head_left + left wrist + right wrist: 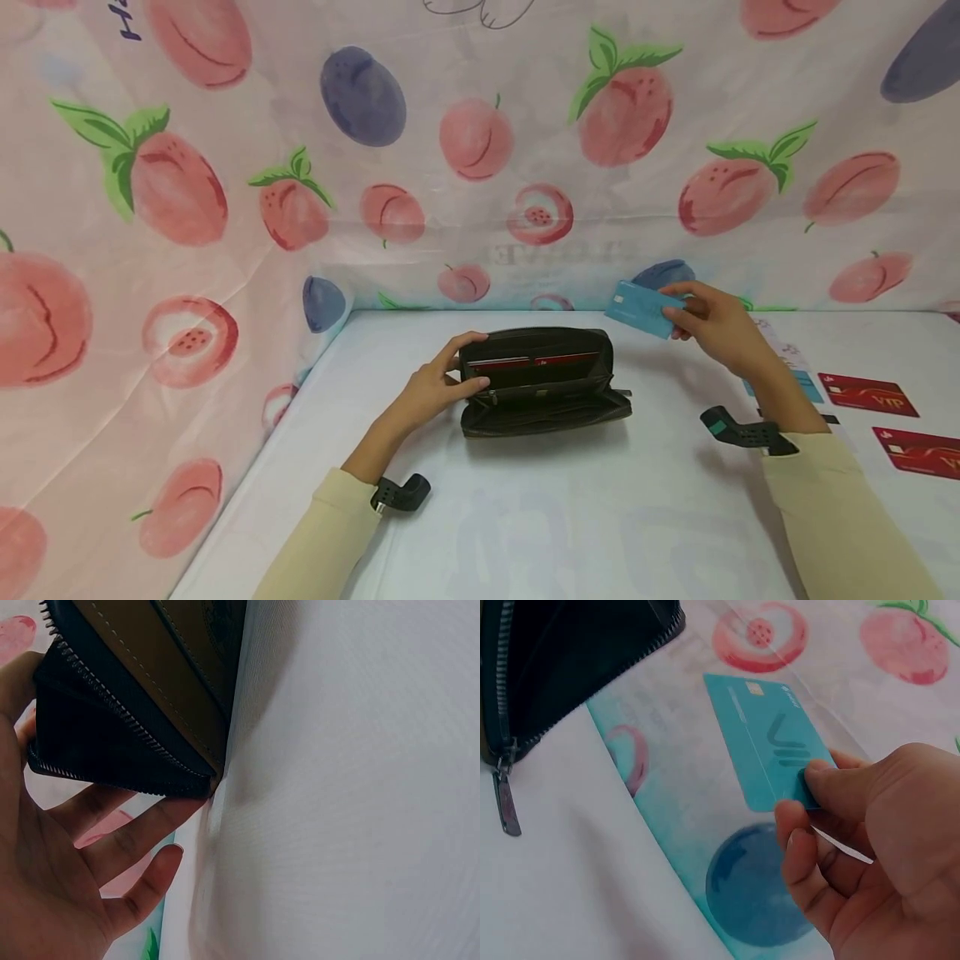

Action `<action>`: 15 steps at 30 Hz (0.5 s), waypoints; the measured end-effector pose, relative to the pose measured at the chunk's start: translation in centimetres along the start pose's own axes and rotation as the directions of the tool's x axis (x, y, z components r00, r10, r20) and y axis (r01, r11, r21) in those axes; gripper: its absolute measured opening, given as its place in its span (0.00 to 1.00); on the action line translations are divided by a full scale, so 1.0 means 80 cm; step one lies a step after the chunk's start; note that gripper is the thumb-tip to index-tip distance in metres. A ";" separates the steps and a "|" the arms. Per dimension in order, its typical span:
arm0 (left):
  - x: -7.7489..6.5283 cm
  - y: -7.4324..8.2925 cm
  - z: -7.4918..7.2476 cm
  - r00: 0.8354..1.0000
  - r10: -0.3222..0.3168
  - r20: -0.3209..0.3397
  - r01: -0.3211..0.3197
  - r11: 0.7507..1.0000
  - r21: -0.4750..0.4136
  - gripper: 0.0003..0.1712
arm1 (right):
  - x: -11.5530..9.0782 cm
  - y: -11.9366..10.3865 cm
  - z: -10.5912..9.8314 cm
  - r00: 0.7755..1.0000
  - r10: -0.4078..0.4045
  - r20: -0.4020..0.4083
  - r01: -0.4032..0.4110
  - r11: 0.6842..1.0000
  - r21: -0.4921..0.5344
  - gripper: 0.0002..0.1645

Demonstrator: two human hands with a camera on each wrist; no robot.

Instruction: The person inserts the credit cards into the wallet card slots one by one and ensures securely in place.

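Observation:
A dark zip-around wallet [546, 392] stands unzipped on the white table, its mouth spread wide and facing the head camera. Two red cards [567, 360] show in slots along its inner back side. My left hand [429, 395] grips the wallet's left end, thumb on the near side; in the left wrist view some fingers reach behind its zipped edge [124, 712]. Up and right of the wallet, my right hand [716, 327] pinches a light blue chip card [637, 307] between thumb and fingers. The card is held in the air, apart from the wallet; its chip faces the camera.
Two red VIP cards [867, 395] lie on the table [555, 533] at the right. Another blue card [806, 386] and a pale patterned paper [783, 343] are partly hidden by my right forearm. A fruit-print cloth [465, 217] hangs behind the table and along its left side.

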State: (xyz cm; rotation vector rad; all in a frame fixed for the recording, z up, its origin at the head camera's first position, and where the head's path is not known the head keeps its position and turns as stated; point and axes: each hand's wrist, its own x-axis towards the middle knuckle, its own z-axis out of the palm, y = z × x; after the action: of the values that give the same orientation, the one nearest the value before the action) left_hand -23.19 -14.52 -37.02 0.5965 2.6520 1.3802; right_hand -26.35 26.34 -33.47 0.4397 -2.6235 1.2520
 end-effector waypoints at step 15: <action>-0.001 0.002 0.000 1.000 -0.007 -0.002 0.007 1.000 0.002 0.34 | 0.005 -0.036 0.007 0.990 -0.134 0.055 0.127 0.985 0.117 0.12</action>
State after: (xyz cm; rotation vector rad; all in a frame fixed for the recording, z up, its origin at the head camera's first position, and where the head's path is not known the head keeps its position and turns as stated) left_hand -23.05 -14.50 -36.88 0.5866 2.6541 1.3776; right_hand -25.77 24.08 -31.62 0.6685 -2.5351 1.3691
